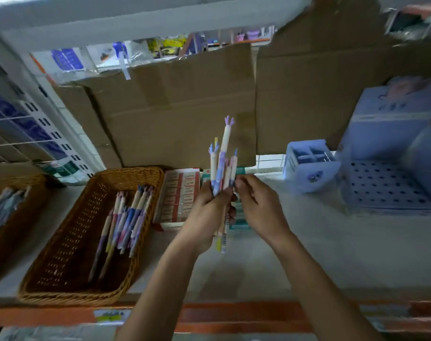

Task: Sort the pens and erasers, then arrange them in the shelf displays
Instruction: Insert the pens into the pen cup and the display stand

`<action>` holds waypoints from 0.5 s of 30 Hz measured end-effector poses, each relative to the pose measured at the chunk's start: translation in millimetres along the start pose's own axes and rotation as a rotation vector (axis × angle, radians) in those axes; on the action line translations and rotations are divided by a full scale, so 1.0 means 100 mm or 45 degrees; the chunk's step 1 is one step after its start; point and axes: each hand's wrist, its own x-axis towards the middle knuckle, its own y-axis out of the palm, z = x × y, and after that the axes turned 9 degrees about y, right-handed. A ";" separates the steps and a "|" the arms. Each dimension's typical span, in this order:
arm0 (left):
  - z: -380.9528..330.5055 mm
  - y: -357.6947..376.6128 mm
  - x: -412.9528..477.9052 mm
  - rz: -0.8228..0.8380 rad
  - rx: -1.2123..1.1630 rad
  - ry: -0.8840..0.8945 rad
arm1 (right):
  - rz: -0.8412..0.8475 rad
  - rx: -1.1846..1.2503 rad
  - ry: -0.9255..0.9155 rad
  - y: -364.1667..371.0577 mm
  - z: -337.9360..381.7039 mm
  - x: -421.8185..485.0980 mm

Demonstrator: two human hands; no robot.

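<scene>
- Gripping a bundle of pens [221,168] upright in my left hand [204,212], fingers wrapped round its middle, the tops fanning out above my fist.
- My right hand [258,205] sits just beside it, thumb and fingertips curled in, pinching a pen at the bundle's right edge.
- Left of my hands, a wicker basket [49,254] on the shelf [307,254] holds more loose pens [125,217].
- Eraser boxes [182,195] lie just behind my left hand, partly hidden.
- A blue pen holder [310,166] stands beyond my right hand, well apart.

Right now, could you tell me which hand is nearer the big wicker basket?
Left. The left hand, gripping pens, is just right of the basket; the right hand is farther right.
</scene>
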 end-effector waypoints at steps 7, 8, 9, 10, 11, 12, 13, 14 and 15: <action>0.14 0.57 0.13 -0.018 -0.123 -0.107 | -0.539 -0.797 -0.057 -0.75 -0.62 0.46; 0.14 0.62 0.14 -0.031 -0.145 -0.113 | -0.536 -0.895 -0.057 -0.81 -0.70 0.51; 0.14 0.66 0.15 -0.049 -0.168 -0.116 | -0.534 -0.967 -0.055 -0.84 -0.76 0.55; 0.14 0.70 0.16 -0.070 -0.191 -0.116 | -0.528 -1.026 -0.053 -0.86 -0.78 0.56; 0.14 0.72 0.17 -0.085 -0.210 -0.119 | -0.536 -1.065 -0.046 -0.87 -0.78 0.55; 0.14 0.74 0.17 -0.096 -0.224 -0.121 | -0.559 -1.078 -0.031 -0.87 -0.76 0.54; 0.14 0.75 0.17 -0.105 -0.232 -0.122 | -0.594 -1.073 -0.019 -0.88 -0.73 0.54; 0.13 0.74 0.17 -0.111 -0.237 -0.118 | -0.613 -1.061 0.005 -0.90 -0.69 0.54; 0.12 0.73 0.17 -0.114 -0.237 -0.112 | -0.590 -1.051 0.027 -0.92 -0.67 0.55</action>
